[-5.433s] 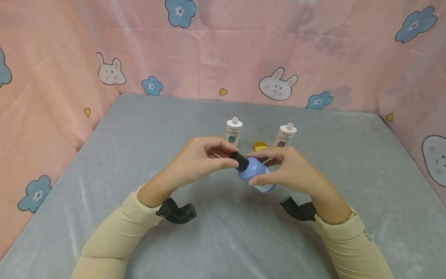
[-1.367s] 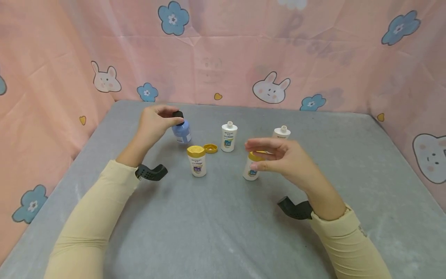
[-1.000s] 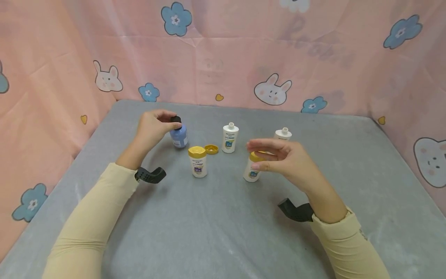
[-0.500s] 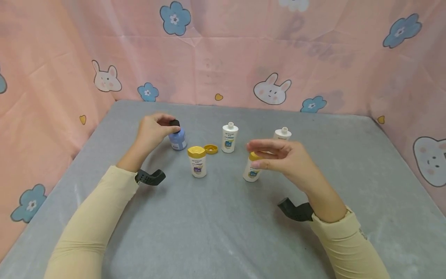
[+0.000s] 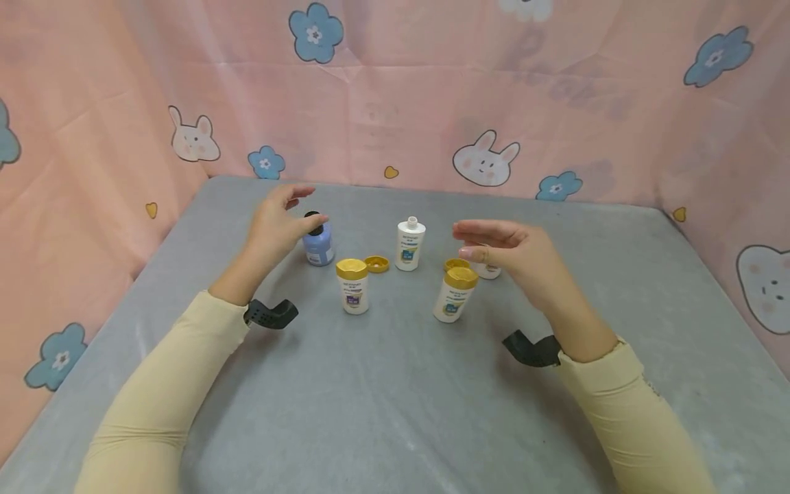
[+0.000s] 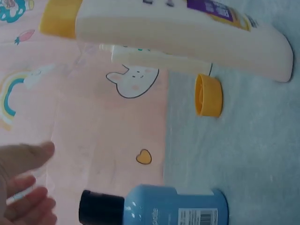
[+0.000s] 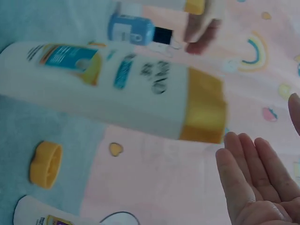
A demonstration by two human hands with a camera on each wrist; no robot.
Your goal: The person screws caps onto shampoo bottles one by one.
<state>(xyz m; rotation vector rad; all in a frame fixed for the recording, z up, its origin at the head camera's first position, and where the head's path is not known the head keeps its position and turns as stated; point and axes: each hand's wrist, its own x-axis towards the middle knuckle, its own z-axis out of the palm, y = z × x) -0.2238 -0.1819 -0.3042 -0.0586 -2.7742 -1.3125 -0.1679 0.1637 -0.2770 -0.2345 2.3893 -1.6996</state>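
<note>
My left hand [image 5: 274, 223] is at the back left with thumb and fingers spread, no longer gripping the blue bottle [image 5: 318, 247], which stands upright beside it. The bottle's black cap [image 6: 101, 207] is on, and the left wrist view shows a gap between it and the fingers. My right hand [image 5: 518, 257] hovers with fairly straight fingers and nothing in it. Below and left of it stands a white bottle with a gold cap [image 5: 455, 295]. Behind the right hand, an uncapped white bottle [image 5: 489, 269] is mostly hidden.
Another gold-capped white bottle [image 5: 354, 288] stands left of centre. An uncapped white bottle [image 5: 410, 245] is farther back. Two loose gold caps lie on the grey table: a left cap [image 5: 376, 264] and a right cap [image 5: 457, 263], partly covered. A pink curtain [image 5: 370, 116] encloses the table.
Both hands held the blue bottle earlier; the left hand then set it down at the back left and has now let go of its cap. The right hand has risen slightly rightward.
</note>
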